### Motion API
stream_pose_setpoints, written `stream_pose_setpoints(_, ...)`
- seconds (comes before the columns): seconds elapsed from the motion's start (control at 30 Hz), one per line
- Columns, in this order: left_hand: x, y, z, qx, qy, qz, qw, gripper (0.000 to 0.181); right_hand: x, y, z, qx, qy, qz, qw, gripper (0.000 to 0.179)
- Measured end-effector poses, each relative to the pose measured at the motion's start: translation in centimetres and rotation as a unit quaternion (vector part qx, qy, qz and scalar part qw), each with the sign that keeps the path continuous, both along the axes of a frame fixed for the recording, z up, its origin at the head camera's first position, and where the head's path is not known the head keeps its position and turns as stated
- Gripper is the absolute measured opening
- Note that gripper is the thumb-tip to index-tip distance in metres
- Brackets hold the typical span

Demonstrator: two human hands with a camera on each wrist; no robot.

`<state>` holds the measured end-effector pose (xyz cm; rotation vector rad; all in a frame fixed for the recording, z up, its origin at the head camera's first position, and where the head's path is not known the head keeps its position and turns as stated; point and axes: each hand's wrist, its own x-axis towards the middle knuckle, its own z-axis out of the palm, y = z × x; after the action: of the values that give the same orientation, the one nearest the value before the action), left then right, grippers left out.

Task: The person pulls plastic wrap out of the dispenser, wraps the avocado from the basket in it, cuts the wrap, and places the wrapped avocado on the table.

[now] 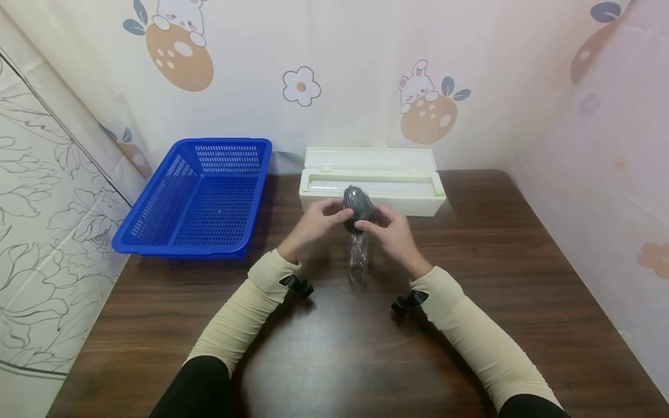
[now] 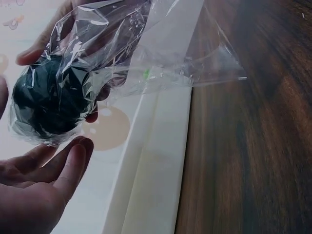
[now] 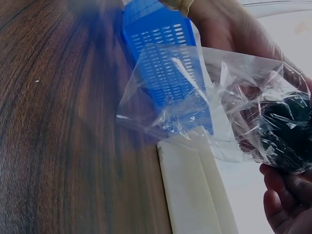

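A dark green avocado (image 1: 358,203), loosely wrapped in clear cling film (image 1: 358,260), is held up between the two hands in front of the white box. The left hand (image 1: 317,223) grips its left side, thumb on the near face. From the other side the right hand (image 1: 391,231) holds it with thumb and fingers. The film's loose tail hangs below the fruit in the head view. Both wrist views show this tail (image 2: 209,63) spread out flat and see-through, while crinkled film (image 3: 253,117) clings round the avocado.
Behind the hands stands a white cling film box (image 1: 418,204) with its lid (image 1: 368,158) raised. A blue plastic basket (image 1: 180,248) sits at the back left of the dark wooden table (image 1: 522,278). Patterned curtains (image 1: 355,46) hang along the back and sides.
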<state>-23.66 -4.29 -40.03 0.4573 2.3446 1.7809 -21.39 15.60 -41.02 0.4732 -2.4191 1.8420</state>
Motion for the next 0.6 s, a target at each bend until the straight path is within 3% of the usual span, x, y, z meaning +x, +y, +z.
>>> stream_pose_setpoints(0.13, 0.04, -0.27, 0.01, 0.002, -0.008, -0.007, 0.9999, 0.048, -0.13, 0.15, 0.16, 0.021, -0.013, 0.003, 0.9997, 0.063)
stream_pose_setpoints(0.3, 0.0, -0.52, 0.07, -0.007, -0.01, -0.006, 0.9999, 0.045, -0.18, 0.59, 0.45, 0.038, -0.027, 0.047, 0.9978, 0.086)
stream_pose_setpoints(0.43, 0.09, -0.57, 0.13, -0.015, -0.017, -0.01, 0.9997, 0.045, -0.2, 0.62, 0.5, 0.047, -0.009, 0.067, 0.9966, 0.075)
stream_pose_setpoints(0.6, 0.0, -0.55, 0.03, -0.034, -0.013, -0.017, 0.9992, 0.047, -0.08, 0.5, 0.5, 0.056, 0.014, 0.059, 0.9966, 0.06)
